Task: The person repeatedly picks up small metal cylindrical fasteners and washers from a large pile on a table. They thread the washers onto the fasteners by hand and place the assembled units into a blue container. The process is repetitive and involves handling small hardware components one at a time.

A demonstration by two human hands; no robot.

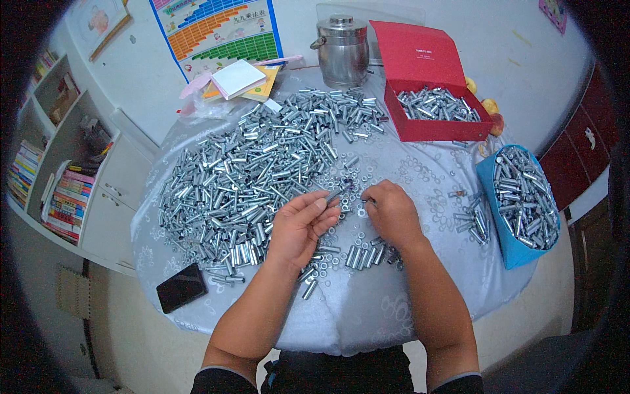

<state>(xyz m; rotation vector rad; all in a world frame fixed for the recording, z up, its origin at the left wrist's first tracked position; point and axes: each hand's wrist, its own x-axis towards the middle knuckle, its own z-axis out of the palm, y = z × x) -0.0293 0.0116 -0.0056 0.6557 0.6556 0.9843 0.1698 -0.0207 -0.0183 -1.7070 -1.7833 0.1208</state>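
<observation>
My left hand (pixel 303 225) pinches a slim silver bolt (pixel 336 193) between thumb and fingertips, its tip pointing up and to the right. Just right of it my right hand (pixel 394 213) has its fingers curled and pressed together; whatever they hold is hidden. A broad heap of silver metal sleeves and bolts (pixel 246 167) spreads over the table to the left of and beyond both hands. Loose washers and nuts (pixel 359 211) lie between and around the hands. Below them, a short row of metal sleeves (pixel 362 257) lies side by side.
A red box (pixel 438 129) with its lid raised and a blue bag (pixel 506 226), both full of metal fasteners, stand at the right. A few assembled bolts (pixel 474 222) lie beside the bag. A black phone (pixel 182 289) rests front left; a steel pot (pixel 342 52) stands at the back.
</observation>
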